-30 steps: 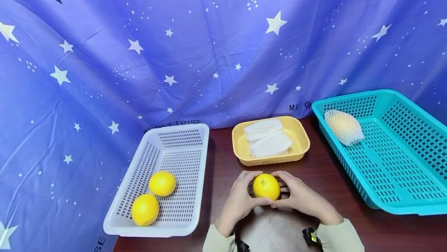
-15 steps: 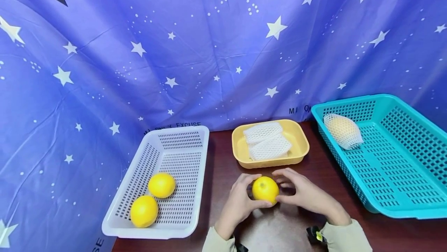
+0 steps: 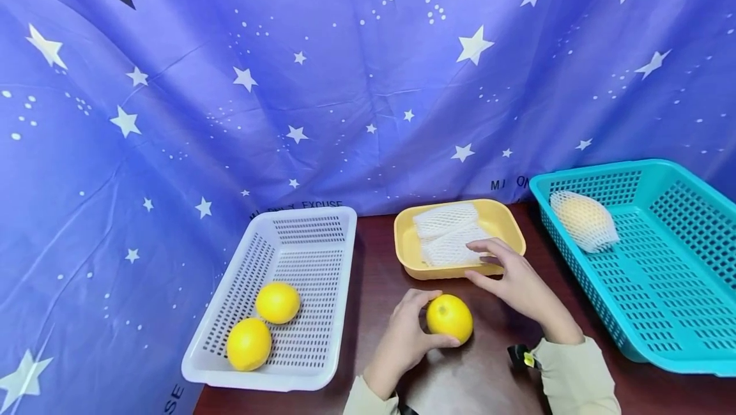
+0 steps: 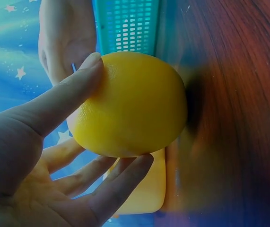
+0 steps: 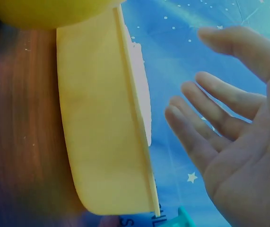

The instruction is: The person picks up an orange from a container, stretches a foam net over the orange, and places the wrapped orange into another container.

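My left hand (image 3: 405, 335) holds a round, bright yellow orange (image 3: 450, 320) between thumb and fingertips, low over the dark table in front of the tan tray. In the left wrist view the thumb lies on one side of the orange (image 4: 132, 104), with fingertips against the other side. My right hand (image 3: 514, 284) is above the front right edge of the yellow tray (image 3: 409, 263), its fingers spread and holding nothing. Inside that tray lie two white foam net sleeves (image 3: 454, 246). In the right wrist view the right hand (image 5: 239, 127) appears apart from the tray wall (image 5: 101, 118).
At the left stands a white perforated basket (image 3: 340, 313) with two more oranges (image 3: 249, 344). A teal basket (image 3: 623, 332) at the right contains a fruit in a foam net (image 3: 584, 220). Behind hangs a blue star-print curtain (image 3: 368, 83).
My right hand has let go of the orange and moved up and right to the tray's front edge. The left hand keeps its hold on the orange. The head view has shifted slightly.
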`<state>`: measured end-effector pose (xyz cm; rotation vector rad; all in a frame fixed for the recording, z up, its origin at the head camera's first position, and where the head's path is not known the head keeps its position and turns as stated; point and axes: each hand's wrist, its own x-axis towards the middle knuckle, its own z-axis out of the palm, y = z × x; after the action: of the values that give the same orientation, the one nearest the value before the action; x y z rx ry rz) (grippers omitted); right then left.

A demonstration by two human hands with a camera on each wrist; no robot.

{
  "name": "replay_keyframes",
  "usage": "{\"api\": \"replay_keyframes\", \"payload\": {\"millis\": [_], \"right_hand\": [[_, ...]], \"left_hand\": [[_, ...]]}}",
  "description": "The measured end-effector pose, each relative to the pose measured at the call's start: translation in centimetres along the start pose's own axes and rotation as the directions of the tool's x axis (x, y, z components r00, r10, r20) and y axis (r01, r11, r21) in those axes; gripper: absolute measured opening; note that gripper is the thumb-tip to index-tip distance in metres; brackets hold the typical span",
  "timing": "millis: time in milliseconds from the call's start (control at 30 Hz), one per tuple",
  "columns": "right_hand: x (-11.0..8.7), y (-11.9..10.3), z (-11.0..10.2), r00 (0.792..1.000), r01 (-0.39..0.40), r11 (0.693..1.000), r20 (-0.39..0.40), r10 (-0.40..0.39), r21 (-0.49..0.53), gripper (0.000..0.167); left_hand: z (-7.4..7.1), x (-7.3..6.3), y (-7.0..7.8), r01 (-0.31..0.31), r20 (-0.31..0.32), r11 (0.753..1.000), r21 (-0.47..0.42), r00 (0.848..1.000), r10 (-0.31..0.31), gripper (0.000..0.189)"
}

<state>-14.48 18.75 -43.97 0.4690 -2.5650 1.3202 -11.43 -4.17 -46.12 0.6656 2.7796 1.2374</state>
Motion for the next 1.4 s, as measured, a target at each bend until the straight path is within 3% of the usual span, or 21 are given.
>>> {"api": "replay_keyframes", "payload": {"millis": [267,600,867,1067,1400], "right_hand": [[1.7,1.4,-0.1,0.99,0.11,0.977,-0.067,-0.124,-0.184,0.034],[3.2,2.9,-0.5,1.0,0.023,0.973,0.006,-0.022,-0.228,0.039],[4.2,3.5,-0.2,0.998,0.011,0.971,0.06,0.003,-0.24,0.048],[4.7,3.8,0.4,0.999,0.012,0.97,0.048,0.0,-0.245,0.039],[4.7,3.6,0.6,0.998,-0.056,0.965,-0.032,0.05,-0.255,0.016]], "left_hand": [[0.6,0.0,0.4,-0.013,0.001,0.999,0.036,1.0,0.013,0.071],[0.6,0.0,0.4,-0.031,-0.013,0.999,0.031,0.999,0.032,0.071],[0.3,0.1,0.1,-0.039,-0.02,0.999,0.033,0.999,0.039,0.071],[0.2,0.2,-0.3,-0.028,-0.029,0.999,0.034,0.999,0.029,0.072],[0.1,0.2,-0.2,-0.043,-0.037,0.998,0.055,0.998,0.046,0.072]]}}
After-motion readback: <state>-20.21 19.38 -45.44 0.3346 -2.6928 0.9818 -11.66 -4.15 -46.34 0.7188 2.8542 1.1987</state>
